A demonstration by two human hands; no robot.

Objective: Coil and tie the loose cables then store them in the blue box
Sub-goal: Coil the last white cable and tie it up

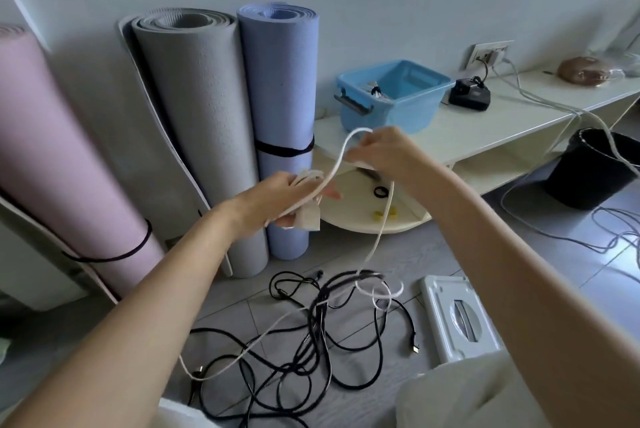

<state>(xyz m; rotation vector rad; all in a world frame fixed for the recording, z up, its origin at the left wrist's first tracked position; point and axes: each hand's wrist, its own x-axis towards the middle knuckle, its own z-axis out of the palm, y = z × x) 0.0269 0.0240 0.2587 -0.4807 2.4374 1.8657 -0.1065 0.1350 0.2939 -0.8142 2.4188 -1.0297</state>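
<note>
My left hand (277,200) grips a small bundle of white cable (337,164) with a white plug block hanging under the palm. My right hand (381,150) pinches the same cable higher up, holding a loop that arches over to the left hand. From the right hand the cable drops to the floor and ends in loose loops. A tangle of black cables (311,341) lies on the grey floor below both hands. The blue box (391,95) stands on the low cream shelf behind my hands, with a tied cable bundle inside it.
Three rolled mats lean on the wall: pink (52,150), grey (204,115), lavender (280,98). The cream shelf (485,129) carries a black charger (469,93). A black bucket (595,167) stands at right, grey cables trail from a wall socket, and a white plastic stand (457,316) lies on the floor.
</note>
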